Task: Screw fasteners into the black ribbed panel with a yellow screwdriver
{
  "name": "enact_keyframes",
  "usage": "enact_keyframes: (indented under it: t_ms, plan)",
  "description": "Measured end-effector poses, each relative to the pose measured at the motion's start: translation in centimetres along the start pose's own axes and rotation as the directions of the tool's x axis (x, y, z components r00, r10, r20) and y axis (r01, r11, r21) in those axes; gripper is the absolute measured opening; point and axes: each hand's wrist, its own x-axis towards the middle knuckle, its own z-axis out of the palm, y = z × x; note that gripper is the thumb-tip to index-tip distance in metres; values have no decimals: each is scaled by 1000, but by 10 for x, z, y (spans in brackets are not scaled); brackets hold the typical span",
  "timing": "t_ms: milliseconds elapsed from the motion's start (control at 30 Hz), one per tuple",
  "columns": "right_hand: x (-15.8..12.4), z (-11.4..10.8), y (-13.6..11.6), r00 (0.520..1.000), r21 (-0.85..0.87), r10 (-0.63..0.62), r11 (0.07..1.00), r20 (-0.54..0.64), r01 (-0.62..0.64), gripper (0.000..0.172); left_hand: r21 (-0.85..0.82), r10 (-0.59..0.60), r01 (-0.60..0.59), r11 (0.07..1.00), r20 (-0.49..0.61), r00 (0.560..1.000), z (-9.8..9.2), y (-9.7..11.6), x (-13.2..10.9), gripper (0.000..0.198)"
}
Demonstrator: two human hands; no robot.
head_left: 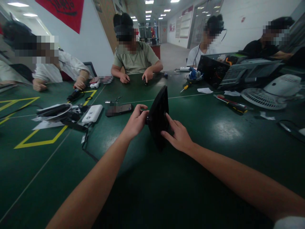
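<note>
A thin black panel (158, 117) stands on its edge above the green table, turned nearly side-on to me. My left hand (137, 121) is closed around a small dark knob-like part on the panel's left side. Against the panel's right face my right hand (178, 133) presses its thumb and fingers, steadying it. Shadow hides the panel's lower edge, so I cannot tell whether it touches the table. Left of my left hand lies a dark phone (119, 109), with a white power bank (92, 114) beyond it.
A round dark-rimmed device (56, 112) lies on papers at left, cable trailing. At right are a white fan (274, 92), pliers (231, 104), a yellow screwdriver (185, 88) and an open computer case (247, 73). Several people sit around the green table (202, 165).
</note>
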Motion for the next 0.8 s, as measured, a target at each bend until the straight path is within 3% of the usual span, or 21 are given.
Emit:
enact_keyframes:
  t_ms: [200,300,400,467,667,800]
  plan:
    - [3,0,-2,999,-79,-34,996,7,34,93,-53,-144,154,987,157,977,-45,18,6,77]
    - [4,-3,-5,997,-124,-71,990,9,72,95,20,-134,133,991,165,977,-55,31,-2,87]
    - [5,-4,-9,995,-144,-101,984,21,103,96,48,-83,76,996,148,986,-52,38,-10,81]
    - [5,-5,-11,993,-153,-110,982,35,114,96,17,-76,74,997,198,977,-49,39,-13,71]
    - [6,-5,-9,991,-176,-111,976,81,124,93,-103,-174,229,968,383,907,-57,30,-5,47]
    - [10,-3,1,996,-192,-81,977,43,88,91,-141,-232,306,942,384,894,-69,10,5,47]
